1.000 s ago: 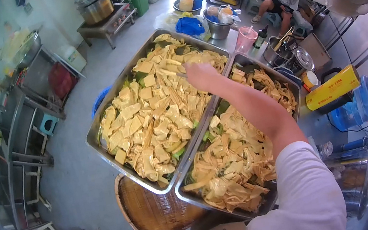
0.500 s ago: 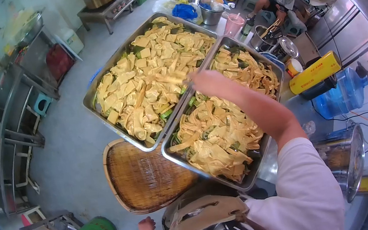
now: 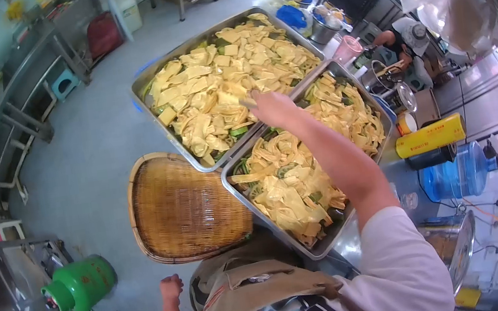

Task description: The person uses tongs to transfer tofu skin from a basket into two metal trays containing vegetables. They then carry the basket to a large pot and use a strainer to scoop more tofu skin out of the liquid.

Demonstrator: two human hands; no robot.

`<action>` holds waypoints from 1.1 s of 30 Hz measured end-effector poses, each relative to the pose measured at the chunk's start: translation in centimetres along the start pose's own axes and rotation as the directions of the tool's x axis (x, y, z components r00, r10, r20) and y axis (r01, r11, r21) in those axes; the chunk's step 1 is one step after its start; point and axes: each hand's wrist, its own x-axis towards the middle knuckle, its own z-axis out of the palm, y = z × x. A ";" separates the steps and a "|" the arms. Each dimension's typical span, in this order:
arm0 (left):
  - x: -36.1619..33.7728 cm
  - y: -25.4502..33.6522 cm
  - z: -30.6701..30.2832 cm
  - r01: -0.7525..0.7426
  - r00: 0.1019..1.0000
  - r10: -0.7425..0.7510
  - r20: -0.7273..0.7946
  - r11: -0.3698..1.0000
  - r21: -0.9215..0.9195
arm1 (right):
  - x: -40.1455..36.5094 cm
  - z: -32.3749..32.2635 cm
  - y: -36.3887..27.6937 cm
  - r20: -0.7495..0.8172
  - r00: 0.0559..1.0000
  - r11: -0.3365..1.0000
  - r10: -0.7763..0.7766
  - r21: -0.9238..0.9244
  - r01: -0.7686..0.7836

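My right hand (image 3: 272,108) is closed over the inner edge of the left metal tray (image 3: 176,142). A thin utensil, grey near the fingers, sticks out to the left; I cannot make out its kind. It reaches yellow folded tofu-skin-like sheets (image 3: 207,88) with green pieces among them. Under my right forearm lies the right metal tray (image 3: 272,223), with similar yellow strips (image 3: 291,178). Low at the left, my left hand (image 3: 171,287) hangs with curled fingers and nothing visible in it, below a woven basket (image 3: 186,207).
A green gas cylinder (image 3: 81,285) lies at lower left. Metal shelving (image 3: 31,117) lines the left wall. At upper right a person in a hat (image 3: 413,36) bends near pots. A yellow box (image 3: 431,136) and blue water bottle (image 3: 458,174) stand at right.
The whole view has shifted, with the trays slightly right and the gas cylinder further left. My right hand is still over the tray edge. The yellow sheets under the utensil lie differently.
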 end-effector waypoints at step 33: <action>-1.3 -0.8 2.5 -0.002 0.998 -0.001 -0.065 0.999 -0.049 | 0.2 -4.2 -8.1 0.217 0.924 0.876 -0.315 -0.307 0.371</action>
